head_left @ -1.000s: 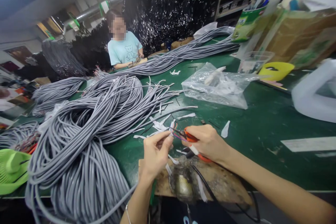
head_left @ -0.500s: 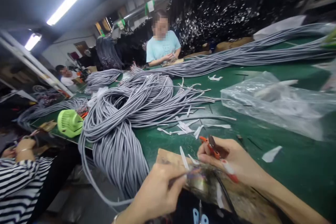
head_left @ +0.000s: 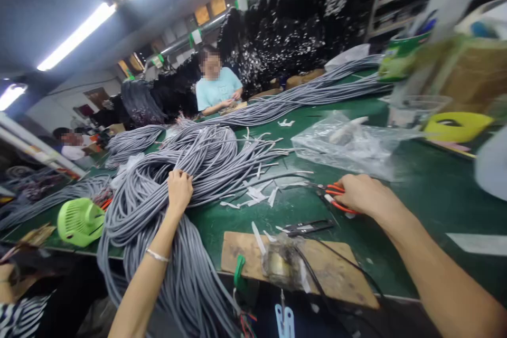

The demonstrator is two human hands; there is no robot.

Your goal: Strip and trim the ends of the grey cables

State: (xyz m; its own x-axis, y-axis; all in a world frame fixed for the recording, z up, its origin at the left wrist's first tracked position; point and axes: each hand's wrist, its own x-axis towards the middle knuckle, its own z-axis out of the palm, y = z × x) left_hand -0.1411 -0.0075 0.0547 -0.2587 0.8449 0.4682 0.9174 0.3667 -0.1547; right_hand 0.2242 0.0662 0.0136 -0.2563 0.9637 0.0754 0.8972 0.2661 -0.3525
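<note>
Now our left hand (head_left: 180, 190) has left the board (head_left: 340, 277), near which it pinched a cable's coloured wires half a second ago, and sits on the heap of grey cables (head_left: 209, 156) at the left of the surface (head_left: 420, 206). Its fingers bend down over the strands; whether they grip any, we cannot tell. Our right hand (head_left: 362, 195) has moved out too: it had the cutters (head_left: 335, 190) above the board, and now it is past the board's far edge, fingers curled round the orange handles, blades pointing left toward the white scraps (head_left: 255, 194). A dark tool (head_left: 309, 227) lies in sight at the board's far edge, and the metal block (head_left: 279, 264) shows uncovered. A cable end with red and other wires (head_left: 246, 322) hangs at the surface's near side. Our view has swung, so the containers at the right show again. Beyond the cutters, the clear bag (head_left: 344, 140) lies crumpled with something white in it. Farther right, the green can (head_left: 402, 60) holds slim things, one of them blue; near it stands a clear tub (head_left: 418, 110), its contents too blurred to name. A carton (head_left: 471, 74) stands behind, with white and blue stuff at its top.
</note>
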